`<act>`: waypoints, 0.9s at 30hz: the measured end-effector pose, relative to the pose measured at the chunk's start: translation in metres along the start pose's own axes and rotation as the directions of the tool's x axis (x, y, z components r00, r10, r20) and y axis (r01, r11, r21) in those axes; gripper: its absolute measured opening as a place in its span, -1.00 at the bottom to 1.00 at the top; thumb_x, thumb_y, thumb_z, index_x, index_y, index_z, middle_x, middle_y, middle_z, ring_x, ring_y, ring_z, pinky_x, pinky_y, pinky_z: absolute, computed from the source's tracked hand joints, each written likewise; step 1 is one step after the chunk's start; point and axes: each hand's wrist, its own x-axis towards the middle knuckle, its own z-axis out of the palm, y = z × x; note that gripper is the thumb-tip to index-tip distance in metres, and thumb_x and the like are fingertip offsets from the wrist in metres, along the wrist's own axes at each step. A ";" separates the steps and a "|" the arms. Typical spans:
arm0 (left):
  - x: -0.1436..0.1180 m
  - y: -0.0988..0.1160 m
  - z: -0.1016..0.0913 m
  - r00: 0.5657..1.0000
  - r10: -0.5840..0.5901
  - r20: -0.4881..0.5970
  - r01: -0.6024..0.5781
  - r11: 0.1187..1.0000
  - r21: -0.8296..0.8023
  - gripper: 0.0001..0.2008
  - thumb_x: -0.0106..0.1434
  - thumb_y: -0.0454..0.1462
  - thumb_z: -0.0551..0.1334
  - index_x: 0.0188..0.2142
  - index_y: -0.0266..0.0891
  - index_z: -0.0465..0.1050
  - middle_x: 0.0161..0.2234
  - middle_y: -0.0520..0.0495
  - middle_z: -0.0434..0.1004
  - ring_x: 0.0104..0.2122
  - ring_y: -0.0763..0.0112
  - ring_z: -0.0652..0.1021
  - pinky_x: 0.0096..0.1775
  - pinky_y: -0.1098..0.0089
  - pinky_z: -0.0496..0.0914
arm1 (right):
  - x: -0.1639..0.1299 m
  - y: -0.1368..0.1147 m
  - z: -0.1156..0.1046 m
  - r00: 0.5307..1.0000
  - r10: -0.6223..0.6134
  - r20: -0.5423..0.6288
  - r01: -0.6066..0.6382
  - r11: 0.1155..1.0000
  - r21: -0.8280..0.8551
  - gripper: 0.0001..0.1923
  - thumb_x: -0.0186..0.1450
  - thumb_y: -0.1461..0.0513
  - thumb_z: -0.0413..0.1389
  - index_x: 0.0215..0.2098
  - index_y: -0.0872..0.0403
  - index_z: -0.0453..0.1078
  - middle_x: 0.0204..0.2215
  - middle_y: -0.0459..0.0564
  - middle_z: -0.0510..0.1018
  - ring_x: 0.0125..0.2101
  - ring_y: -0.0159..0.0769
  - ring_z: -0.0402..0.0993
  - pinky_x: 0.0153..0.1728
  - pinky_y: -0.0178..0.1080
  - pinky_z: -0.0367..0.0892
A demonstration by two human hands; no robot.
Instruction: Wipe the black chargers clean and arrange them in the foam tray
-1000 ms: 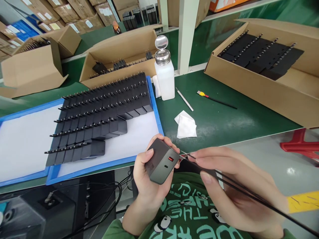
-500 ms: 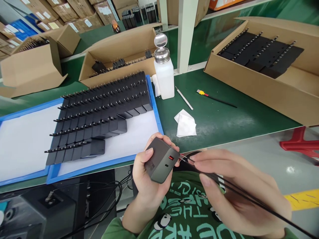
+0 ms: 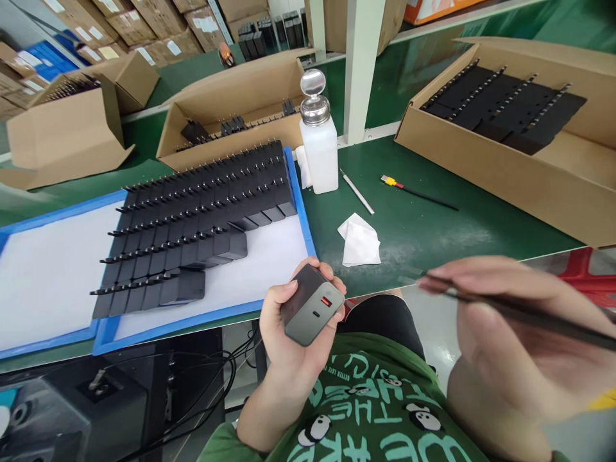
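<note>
My left hand (image 3: 293,321) is closed round a dark grey charger (image 3: 312,307), its port face turned up toward me with a red USB port and a smaller slot. My right hand (image 3: 510,333), smeared by motion, pinches black tweezers (image 3: 481,301) to the right of the charger and apart from it. At the tweezers' tips there is a faint, see-through blurred piece that I cannot make out. Beyond the left hand, several rows of black chargers (image 3: 192,212) with metal prongs up stand on a blue-edged white tray (image 3: 274,256).
A white pump bottle (image 3: 320,154) stands behind a folded white wipe (image 3: 360,240), a thin white stick (image 3: 357,191) and a short USB cable (image 3: 418,192). Open cardboard boxes (image 3: 500,170) with black parts are at right and behind. A white post (image 3: 360,70) rises at the back.
My right hand and the tweezers have moved away from the charger, to the right and slightly up. The charger has tilted slightly in my left hand, which stays nearly in place.
</note>
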 end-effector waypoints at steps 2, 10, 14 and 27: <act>0.001 0.002 -0.001 0.997 -0.075 -0.023 0.074 0.995 -0.067 -0.76 0.03 -0.26 0.32 -0.28 -0.31 0.50 -0.37 -0.04 0.48 -0.43 0.41 0.55 -0.56 0.58 0.45 | 0.003 0.029 -0.006 0.994 -0.051 -0.095 0.041 0.993 -0.110 -0.70 0.24 0.37 0.22 -0.12 -0.10 0.56 -0.24 -0.04 0.61 -0.30 -0.14 0.60 -0.30 -0.05 0.61; 0.008 0.003 -0.001 0.981 -0.195 -0.013 0.188 0.960 -0.209 -0.74 0.01 -0.28 0.33 -0.28 -0.35 0.49 -0.38 -0.07 0.49 -0.45 0.42 0.54 -0.57 0.58 0.42 | 0.020 0.127 -0.041 0.921 -0.129 0.367 0.326 0.772 -0.545 -0.42 0.38 0.44 -0.10 0.18 -0.17 0.44 0.24 0.01 0.41 0.13 -0.07 0.49 0.03 -0.09 0.52; 0.011 -0.003 0.004 0.981 -0.180 -0.073 0.163 0.967 -0.194 -0.75 0.02 -0.26 0.32 -0.29 -0.35 0.52 -0.39 -0.09 0.52 -0.44 0.36 0.56 -0.51 0.51 0.45 | 0.007 0.071 -0.015 0.875 -0.237 0.422 0.429 0.784 -0.448 -0.35 0.44 0.28 -0.04 0.46 -0.06 -0.03 0.44 -0.02 0.07 0.38 -0.10 0.12 0.33 -0.02 0.22; 0.022 -0.006 0.000 0.966 -0.045 -0.254 0.026 0.997 -0.077 -0.77 0.03 -0.23 0.29 -0.30 -0.30 0.53 -0.35 -0.08 0.53 -0.37 0.34 0.57 -0.35 0.41 0.48 | -0.006 0.036 0.025 0.713 -0.310 0.629 0.573 0.775 -0.268 -0.44 0.49 0.17 -0.09 0.43 0.08 0.07 0.40 0.02 0.15 0.47 0.00 -0.32 0.40 0.21 -0.56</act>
